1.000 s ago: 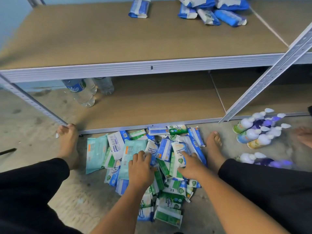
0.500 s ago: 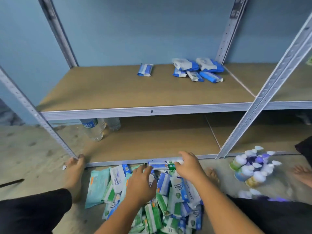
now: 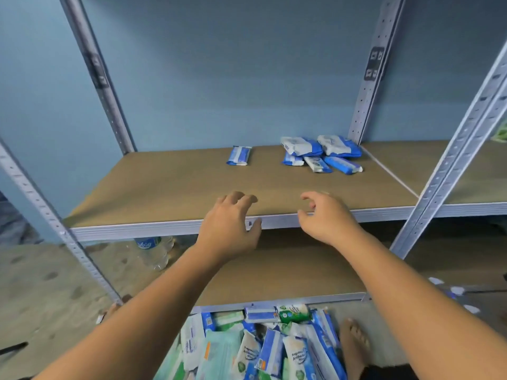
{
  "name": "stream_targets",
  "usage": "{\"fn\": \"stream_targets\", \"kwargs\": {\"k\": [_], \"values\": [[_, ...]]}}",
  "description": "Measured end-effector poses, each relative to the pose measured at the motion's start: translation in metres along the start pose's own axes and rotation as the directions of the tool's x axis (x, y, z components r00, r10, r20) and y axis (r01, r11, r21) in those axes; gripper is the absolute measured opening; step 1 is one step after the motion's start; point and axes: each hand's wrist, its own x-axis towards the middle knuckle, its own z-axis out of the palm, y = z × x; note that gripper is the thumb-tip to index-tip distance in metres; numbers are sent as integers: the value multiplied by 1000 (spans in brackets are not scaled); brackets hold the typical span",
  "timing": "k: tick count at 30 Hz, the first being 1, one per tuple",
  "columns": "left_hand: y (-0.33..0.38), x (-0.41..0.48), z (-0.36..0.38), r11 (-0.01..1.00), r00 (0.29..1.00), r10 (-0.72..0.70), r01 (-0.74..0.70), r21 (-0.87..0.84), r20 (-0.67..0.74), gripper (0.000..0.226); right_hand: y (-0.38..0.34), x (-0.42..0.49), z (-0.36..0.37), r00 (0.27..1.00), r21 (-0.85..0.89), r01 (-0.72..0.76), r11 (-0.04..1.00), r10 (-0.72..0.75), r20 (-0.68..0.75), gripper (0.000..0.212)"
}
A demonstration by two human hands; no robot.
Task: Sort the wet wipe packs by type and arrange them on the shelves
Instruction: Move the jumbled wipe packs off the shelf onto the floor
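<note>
While our forearms point(image 3: 153, 297) are hiding part of the blue, green and white pile of packs point(image 3: 263, 349) on the floor point(image 3: 41, 283), cut off at the near edge, we are holding our left hand point(image 3: 230, 223) and right hand point(image 3: 326, 218) over the shelf rim point(image 3: 137, 230), each grip loosely curled, empty. A single blue pack point(image 3: 239, 155) is lying far back, long axis near-to-far.

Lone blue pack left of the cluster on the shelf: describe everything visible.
The lone blue pack is a flat, soft rectangular pouch, glossy like plastic film, blue with a white middle panel; print too blurred to read. It lies flat toward the back of the brown shelf board, apart from the cluster of blue packs to its right. Only the board touches it; left hand and right hand are at the front edge.
</note>
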Motion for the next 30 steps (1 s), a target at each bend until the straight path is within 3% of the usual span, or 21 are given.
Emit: {"fn": "stream_targets", "kwargs": {"k": [6, 9, 15, 19, 23, 30], "values": [[-13, 74, 31, 999, 999, 43, -44, -11, -15, 47, 15, 78, 6, 995, -66, -70, 995, 65, -82, 51], [-21, 105, 53, 999, 999, 49, -49, -4, -23, 50, 25, 115, 16, 984, -201, -134, 970, 107, -140, 56], [-45, 173, 92, 1000, 1000, 14, -14, 1, -11, 56, 45, 184, 36, 950, -264, -290, 920, 243, -199, 44], [-65, 199, 106, 994, 997, -71, 74, 75, -40, 62, 59, 205, 42, 956, -344, -281, 896, 230, -183, 47], [-83, 206, 116, 968, 968, -241, 245, 57, -72, 62, 62, 211, 39, 941, -330, -300, 895, 220, -258, 39], [-89, 207, 118, 941, 951, -308, 301, 154, 26, 69, 54, 202, 36, 919, -329, -363, 872, 277, -279, 43]]}}
